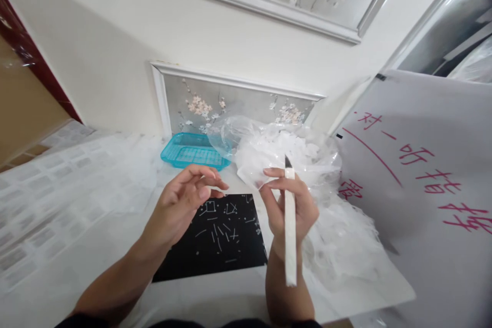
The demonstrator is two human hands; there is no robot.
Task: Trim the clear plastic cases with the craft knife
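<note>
My right hand point(289, 204) is closed around a long white-wrapped knife point(290, 236), held upright with its dark blade tip pointing up. My left hand point(183, 204) hovers beside it over a black mat point(215, 256); its fingers are curled and pinched together, and I cannot make out what they hold, if anything. The mat carries several thin white slivers point(219, 228). Just behind my right hand lies a clear plastic bag point(280, 154) full of small white pieces.
A turquoise plastic basket point(192, 151) stands at the back by the wall. A white board with red handwriting point(423, 174) leans at the right. A framed floral panel point(230, 105) sits behind the bag. Bubble wrap point(57, 179) covers the left of the table.
</note>
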